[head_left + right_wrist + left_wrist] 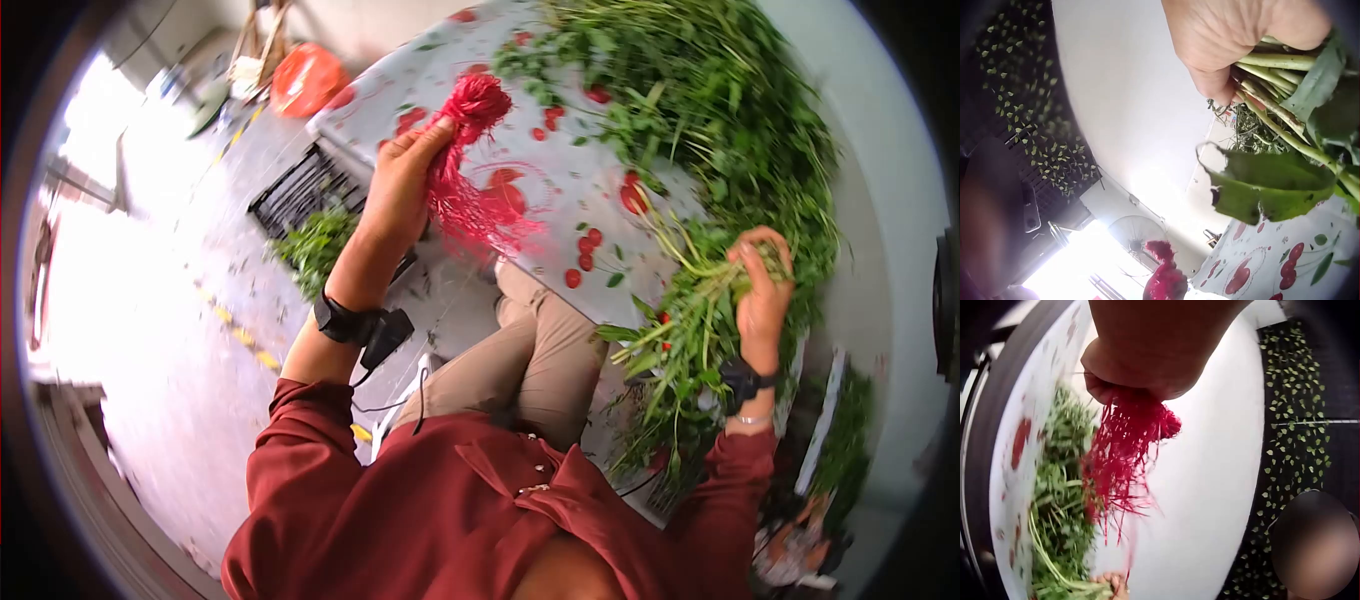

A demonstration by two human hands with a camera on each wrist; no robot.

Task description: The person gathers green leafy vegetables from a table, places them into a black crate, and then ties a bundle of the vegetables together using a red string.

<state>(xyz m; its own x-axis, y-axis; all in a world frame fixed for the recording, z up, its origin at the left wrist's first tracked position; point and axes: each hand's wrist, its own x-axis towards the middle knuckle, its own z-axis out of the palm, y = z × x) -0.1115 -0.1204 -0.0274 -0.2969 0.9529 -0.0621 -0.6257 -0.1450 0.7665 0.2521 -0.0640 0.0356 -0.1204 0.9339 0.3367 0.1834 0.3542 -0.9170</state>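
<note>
My left hand (pixel 397 185) grips a bundle of red plastic strings (pixel 478 103) at its knotted top. The loose ends hang down and fan out over the near edge of the table, as the strands (pixel 1119 465) also show in the left wrist view. On the right, my right hand (pixel 763 290) holds a bunch of leafy green stems (pixel 690 315), thumb and fingers wrapped round the stalks (pixel 1279 72). Its leaves spread below the hand at the table's near right edge. A large leaf (pixel 1272 184) with ragged holes hangs nearest the right wrist camera.
A big heap of greens (pixel 710 100) covers the far right of the table, whose cherry-print cloth (pixel 585 140) shows at left. On the floor stand a black crate (pixel 305 190) with greens (pixel 315 250) and an orange bag (pixel 307 80). A white wall (pixel 870 200) rises at right.
</note>
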